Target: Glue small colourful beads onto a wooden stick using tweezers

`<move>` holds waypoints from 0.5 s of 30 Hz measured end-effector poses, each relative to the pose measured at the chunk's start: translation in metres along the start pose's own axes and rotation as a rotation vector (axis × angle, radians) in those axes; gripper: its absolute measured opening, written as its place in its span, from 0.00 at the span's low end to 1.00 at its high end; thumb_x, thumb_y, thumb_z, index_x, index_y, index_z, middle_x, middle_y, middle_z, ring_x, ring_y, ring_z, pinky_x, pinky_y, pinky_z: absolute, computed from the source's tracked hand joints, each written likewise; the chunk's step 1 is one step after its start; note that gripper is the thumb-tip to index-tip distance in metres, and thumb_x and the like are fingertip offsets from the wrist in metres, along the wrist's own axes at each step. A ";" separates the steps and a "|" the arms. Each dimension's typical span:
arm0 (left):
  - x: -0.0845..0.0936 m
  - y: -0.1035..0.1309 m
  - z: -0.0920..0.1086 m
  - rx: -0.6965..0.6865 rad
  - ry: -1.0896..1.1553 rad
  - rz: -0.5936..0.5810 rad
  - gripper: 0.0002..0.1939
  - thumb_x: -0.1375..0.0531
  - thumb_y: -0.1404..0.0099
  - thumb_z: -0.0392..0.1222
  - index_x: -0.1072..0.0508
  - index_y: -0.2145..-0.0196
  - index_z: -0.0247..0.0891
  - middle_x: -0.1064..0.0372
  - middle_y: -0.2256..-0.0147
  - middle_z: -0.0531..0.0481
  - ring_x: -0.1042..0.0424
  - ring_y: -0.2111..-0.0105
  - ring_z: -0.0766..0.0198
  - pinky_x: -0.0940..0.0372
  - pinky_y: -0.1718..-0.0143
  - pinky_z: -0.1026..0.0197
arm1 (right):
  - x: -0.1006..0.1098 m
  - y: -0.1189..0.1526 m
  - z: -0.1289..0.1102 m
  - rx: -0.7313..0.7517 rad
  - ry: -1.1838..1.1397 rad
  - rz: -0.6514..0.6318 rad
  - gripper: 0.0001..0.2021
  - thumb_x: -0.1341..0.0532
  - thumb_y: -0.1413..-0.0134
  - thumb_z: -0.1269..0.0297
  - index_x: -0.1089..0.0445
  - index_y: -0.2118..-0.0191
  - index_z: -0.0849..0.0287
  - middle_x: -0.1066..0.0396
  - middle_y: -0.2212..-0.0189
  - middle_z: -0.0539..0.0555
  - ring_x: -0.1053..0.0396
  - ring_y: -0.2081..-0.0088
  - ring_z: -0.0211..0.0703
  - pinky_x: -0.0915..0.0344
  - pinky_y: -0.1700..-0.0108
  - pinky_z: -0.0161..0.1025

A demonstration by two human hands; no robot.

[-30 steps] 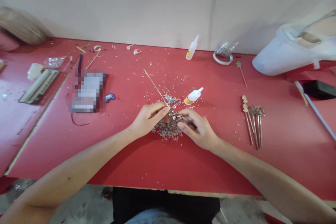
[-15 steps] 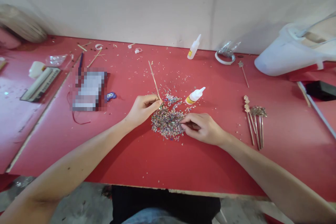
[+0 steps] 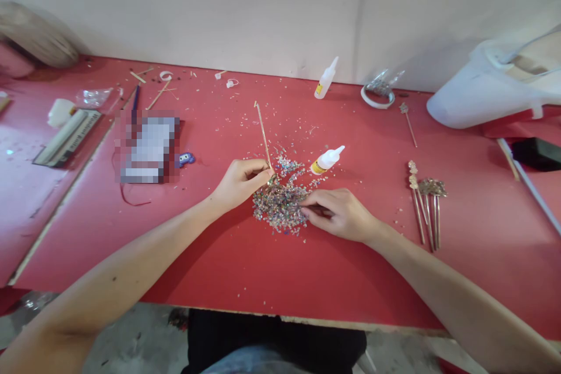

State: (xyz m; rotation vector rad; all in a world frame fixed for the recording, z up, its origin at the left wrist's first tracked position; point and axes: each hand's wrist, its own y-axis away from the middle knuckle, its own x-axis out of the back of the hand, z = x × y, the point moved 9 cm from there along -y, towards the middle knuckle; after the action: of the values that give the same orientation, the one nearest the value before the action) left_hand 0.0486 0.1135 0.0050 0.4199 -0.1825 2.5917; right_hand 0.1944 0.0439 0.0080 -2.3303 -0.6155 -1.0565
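Note:
My left hand (image 3: pixel 246 182) pinches a thin gold hair stick (image 3: pixel 263 134) near its lower end, over the far left edge of a pile of small glittering rhinestones (image 3: pixel 280 207). The stick's shaft points up and away from me; its decorated end is mostly hidden by my fingertips. Closed in a pinch, my right hand (image 3: pixel 337 213) is at the pile's right side, fingertips touching the stones. Whatever lies between those fingers is too small to make out. Just beyond my right hand stands a tilted white glue bottle (image 3: pixel 328 160) with a yellow label.
A second glue bottle (image 3: pixel 326 78) and a tape roll (image 3: pixel 377 97) are near the wall. Several gold hair sticks (image 3: pixel 432 210) lie at right, below a white bucket (image 3: pixel 473 87). At left are a blurred-out phone-like object (image 3: pixel 151 149), a blue trinket (image 3: pixel 186 158) and a long box (image 3: pixel 68 139).
The hair stick in my left hand has turned slightly, and its far end has shifted a little to the right. My right hand stays almost in place at the pile.

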 end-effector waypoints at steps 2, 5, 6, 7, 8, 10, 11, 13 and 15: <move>0.000 0.000 0.000 -0.007 -0.016 0.002 0.17 0.46 0.34 0.43 0.35 0.80 0.36 0.39 0.81 0.54 0.40 0.79 0.71 0.45 0.76 0.66 | -0.001 0.001 -0.006 0.072 0.021 -0.001 0.04 0.41 0.40 0.66 0.29 0.63 0.58 0.25 0.74 0.47 0.32 0.78 0.30 0.39 0.74 0.29; 0.000 0.000 0.000 -0.005 -0.034 0.001 0.18 0.46 0.34 0.43 0.36 0.81 0.36 0.39 0.82 0.55 0.41 0.79 0.71 0.46 0.77 0.66 | 0.000 0.001 -0.009 0.094 0.083 0.026 0.06 0.42 0.37 0.65 0.28 0.59 0.57 0.22 0.69 0.50 0.27 0.73 0.33 0.37 0.71 0.30; 0.000 0.000 0.000 -0.002 -0.033 0.001 0.18 0.46 0.34 0.43 0.36 0.81 0.36 0.39 0.82 0.55 0.41 0.79 0.71 0.45 0.77 0.67 | 0.001 0.001 -0.007 0.074 0.102 0.042 0.07 0.42 0.37 0.65 0.28 0.59 0.57 0.22 0.69 0.50 0.27 0.73 0.33 0.36 0.71 0.30; 0.000 0.000 0.000 0.000 -0.030 0.001 0.18 0.46 0.34 0.43 0.36 0.81 0.35 0.39 0.82 0.54 0.40 0.79 0.71 0.45 0.76 0.67 | 0.003 0.001 -0.005 0.049 0.114 0.059 0.07 0.42 0.36 0.64 0.28 0.58 0.57 0.22 0.69 0.50 0.28 0.74 0.33 0.37 0.71 0.30; -0.001 0.000 0.000 0.001 -0.027 0.002 0.17 0.46 0.34 0.42 0.36 0.81 0.35 0.38 0.81 0.54 0.40 0.79 0.71 0.44 0.76 0.67 | 0.005 0.001 -0.004 0.026 0.119 0.076 0.07 0.42 0.36 0.64 0.28 0.58 0.58 0.23 0.71 0.50 0.29 0.75 0.32 0.37 0.72 0.31; 0.000 -0.001 0.001 -0.002 -0.030 0.005 0.17 0.46 0.34 0.42 0.35 0.80 0.35 0.38 0.81 0.54 0.39 0.79 0.71 0.44 0.76 0.67 | 0.007 0.001 -0.003 0.003 0.111 0.098 0.07 0.42 0.37 0.64 0.28 0.59 0.59 0.24 0.72 0.50 0.31 0.77 0.32 0.39 0.74 0.31; 0.000 -0.001 0.002 -0.006 -0.032 0.007 0.17 0.46 0.34 0.42 0.35 0.80 0.35 0.38 0.82 0.54 0.39 0.79 0.71 0.44 0.76 0.67 | 0.008 0.001 -0.003 0.003 0.103 0.103 0.07 0.42 0.37 0.64 0.28 0.59 0.59 0.24 0.73 0.50 0.32 0.78 0.31 0.39 0.74 0.31; 0.000 -0.001 0.002 -0.015 -0.029 0.011 0.17 0.46 0.34 0.42 0.35 0.80 0.35 0.38 0.82 0.54 0.39 0.79 0.71 0.44 0.76 0.67 | 0.008 0.001 -0.006 0.017 0.083 0.101 0.07 0.42 0.37 0.64 0.29 0.59 0.60 0.25 0.74 0.49 0.33 0.79 0.30 0.40 0.74 0.30; 0.000 -0.001 0.002 -0.028 -0.013 0.015 0.17 0.46 0.35 0.42 0.35 0.80 0.35 0.37 0.82 0.54 0.38 0.79 0.72 0.43 0.76 0.68 | 0.005 0.001 -0.009 0.034 0.079 0.085 0.07 0.42 0.37 0.64 0.29 0.60 0.59 0.25 0.74 0.49 0.33 0.78 0.30 0.40 0.74 0.29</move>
State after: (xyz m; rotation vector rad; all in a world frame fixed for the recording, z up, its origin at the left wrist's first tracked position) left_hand 0.0493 0.1137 0.0075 0.4263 -0.2273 2.5986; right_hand 0.1931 0.0388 0.0168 -2.2532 -0.4955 -1.0853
